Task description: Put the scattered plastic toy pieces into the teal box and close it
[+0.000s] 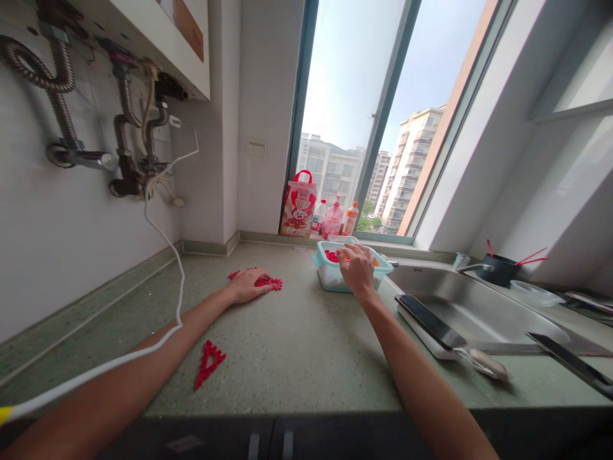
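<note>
My left hand [246, 285] lies over a flat red toothed piece [272, 283] on the green counter, its fingers partly covering the piece. My right hand [357, 263] is over the light blue tub [330, 278], with its fingertips at the opening, where small red and orange pieces show. Whether it holds any of them is too small to tell. Nearer the counter's front edge, left of the middle, lies a red triangle-shaped piece [209, 364] with a hole in its centre.
A phone [431, 321] rests on a white item beside the steel sink [479, 306]. A white cable [181, 281] hangs across the left side. A red-and-white package [299, 207] and bottles [332, 220] stand by the window.
</note>
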`<state>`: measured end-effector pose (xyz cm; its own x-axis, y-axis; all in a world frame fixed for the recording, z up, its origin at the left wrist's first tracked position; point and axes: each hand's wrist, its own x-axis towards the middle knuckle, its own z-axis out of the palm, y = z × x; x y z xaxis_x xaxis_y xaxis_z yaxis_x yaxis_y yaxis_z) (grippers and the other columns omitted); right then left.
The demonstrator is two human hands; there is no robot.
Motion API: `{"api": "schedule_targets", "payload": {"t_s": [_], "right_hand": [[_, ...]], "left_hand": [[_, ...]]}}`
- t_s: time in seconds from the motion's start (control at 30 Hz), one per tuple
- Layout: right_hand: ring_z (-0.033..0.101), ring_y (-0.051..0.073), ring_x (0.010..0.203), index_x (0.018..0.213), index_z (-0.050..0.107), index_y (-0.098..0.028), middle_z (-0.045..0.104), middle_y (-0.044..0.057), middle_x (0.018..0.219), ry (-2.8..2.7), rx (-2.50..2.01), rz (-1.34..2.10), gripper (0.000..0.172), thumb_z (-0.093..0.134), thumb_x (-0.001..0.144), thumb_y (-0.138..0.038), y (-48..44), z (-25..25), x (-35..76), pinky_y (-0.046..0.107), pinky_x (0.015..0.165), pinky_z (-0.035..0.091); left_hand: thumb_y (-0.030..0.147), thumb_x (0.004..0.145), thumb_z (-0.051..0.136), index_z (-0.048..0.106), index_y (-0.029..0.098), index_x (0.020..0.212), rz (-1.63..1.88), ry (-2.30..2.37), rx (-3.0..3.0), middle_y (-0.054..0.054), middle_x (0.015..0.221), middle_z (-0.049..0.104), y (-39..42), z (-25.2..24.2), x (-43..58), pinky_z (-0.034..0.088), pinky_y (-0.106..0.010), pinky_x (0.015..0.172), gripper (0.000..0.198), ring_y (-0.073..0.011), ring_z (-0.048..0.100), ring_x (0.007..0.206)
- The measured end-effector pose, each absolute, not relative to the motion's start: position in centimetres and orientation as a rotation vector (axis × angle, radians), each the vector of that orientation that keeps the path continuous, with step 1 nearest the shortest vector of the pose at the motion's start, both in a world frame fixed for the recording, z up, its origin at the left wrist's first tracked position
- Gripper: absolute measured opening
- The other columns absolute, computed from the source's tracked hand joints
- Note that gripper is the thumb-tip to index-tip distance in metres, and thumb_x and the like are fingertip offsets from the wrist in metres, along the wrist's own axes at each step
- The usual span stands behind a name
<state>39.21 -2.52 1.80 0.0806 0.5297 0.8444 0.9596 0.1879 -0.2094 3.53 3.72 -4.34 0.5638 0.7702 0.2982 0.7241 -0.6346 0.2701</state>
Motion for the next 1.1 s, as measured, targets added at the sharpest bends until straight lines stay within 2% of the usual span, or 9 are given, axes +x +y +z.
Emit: {"api": "schedule_targets", "payload": {"t_s": [0.17,0.3,0.37,0.47,0.53,0.63,0.77,1.0,1.1], "right_hand": [[0.062,0.025,0.116,0.112,0.078,-0.025,0.074,0.008,0.122,-1.946,-1.006,-0.479,0.022,0.058,0.101,-0.025,-3.7,0.9,35.0,0.042,0.106,0.049],[0.067,0.028,0.117,0.125,0.074,-0.024,0.072,0.012,0.130,-2.337,-0.981,-0.261,0.036,0.076,0.093,-0.041,-3.7,-2.4,31.0,0.042,0.102,0.053],[0.070,0.028,0.112,0.122,0.076,-0.024,0.075,0.012,0.123,-2.411,-1.017,-0.150,0.036,0.077,0.092,-0.044,-3.1,-3.9,30.0,0.040,0.099,0.054],[0.073,0.022,0.096,0.109,0.080,-0.024,0.080,0.007,0.103,-2.399,-1.024,-0.009,0.018,0.073,0.096,-0.033,-2.2,-5.0,29.9,0.034,0.092,0.055],[0.073,0.021,0.089,0.106,0.081,-0.024,0.080,0.005,0.096,-2.346,-1.053,0.015,0.015,0.076,0.093,-0.031,-1.8,-5.2,30.4,0.031,0.087,0.055],[0.072,0.023,0.094,0.111,0.079,-0.023,0.079,0.007,0.101,-2.218,-1.092,-0.033,0.024,0.078,0.091,-0.035,-2.0,-4.8,31.0,0.034,0.089,0.055],[0.070,0.025,0.107,0.121,0.074,-0.024,0.075,0.009,0.115,-2.000,-1.017,-0.100,0.027,0.071,0.097,-0.035,-2.9,-3.7,30.7,0.037,0.098,0.054],[0.069,0.023,0.108,0.129,0.068,-0.025,0.071,0.010,0.120,-1.966,-0.941,-0.051,0.031,0.064,0.102,-0.038,-4.2,-2.9,29.3,0.036,0.099,0.053],[0.069,0.022,0.103,0.119,0.072,-0.024,0.073,0.009,0.114,-2.077,-0.970,0.002,0.023,0.068,0.099,-0.034,-4.4,-3.2,29.1,0.034,0.095,0.053]], "left_hand": [[0.062,0.094,0.057,0.071,0.028,0.125,0.573,1.225,2.695,-0.006,0.128,0.073,3.0,-4.1,3.8,0.047,-0.036,0.100,0.049,-0.0283,0.066,0.115],[0.066,0.094,0.057,0.072,0.030,0.126,0.532,1.114,2.745,-0.005,0.135,0.070,2.1,-3.9,4.5,0.045,-0.038,0.106,0.050,-0.0301,0.063,0.126],[0.067,0.093,0.058,0.070,0.029,0.130,0.516,1.061,2.758,-0.006,0.141,0.068,1.8,-3.9,4.9,0.044,-0.039,0.110,0.054,-0.0309,0.060,0.132],[0.067,0.094,0.057,0.063,0.026,0.141,0.559,1.014,2.733,-0.010,0.155,0.056,1.9,-3.7,4.9,0.042,-0.038,0.114,0.063,-0.0296,0.056,0.138],[0.063,0.099,0.050,0.062,0.024,0.142,0.643,1.037,2.736,-0.010,0.157,0.053,2.4,-3.4,4.3,0.040,-0.039,0.117,0.059,-0.0282,0.054,0.139],[0.054,0.102,0.046,0.071,0.023,0.128,0.708,1.221,2.787,-0.012,0.138,0.066,3.5,-2.7,2.2,0.045,-0.039,0.110,0.047,-0.0275,0.063,0.123],[0.059,0.090,0.060,0.075,0.022,0.112,0.509,1.444,2.795,-0.011,0.110,0.071,4.4,-2.4,-0.6,0.052,-0.034,0.084,0.046,-0.0254,0.069,0.091],[0.059,0.090,0.060,0.072,0.024,0.112,0.491,1.265,2.791,-0.006,0.103,0.075,2.4,-2.8,2.6,0.048,-0.030,0.076,0.043,-0.0236,0.069,0.087],[0.057,0.090,0.062,0.073,0.024,0.109,0.507,1.248,2.793,-0.006,0.101,0.076,1.9,-2.8,4.2,0.048,-0.030,0.075,0.040,-0.0239,0.070,0.088]]}}
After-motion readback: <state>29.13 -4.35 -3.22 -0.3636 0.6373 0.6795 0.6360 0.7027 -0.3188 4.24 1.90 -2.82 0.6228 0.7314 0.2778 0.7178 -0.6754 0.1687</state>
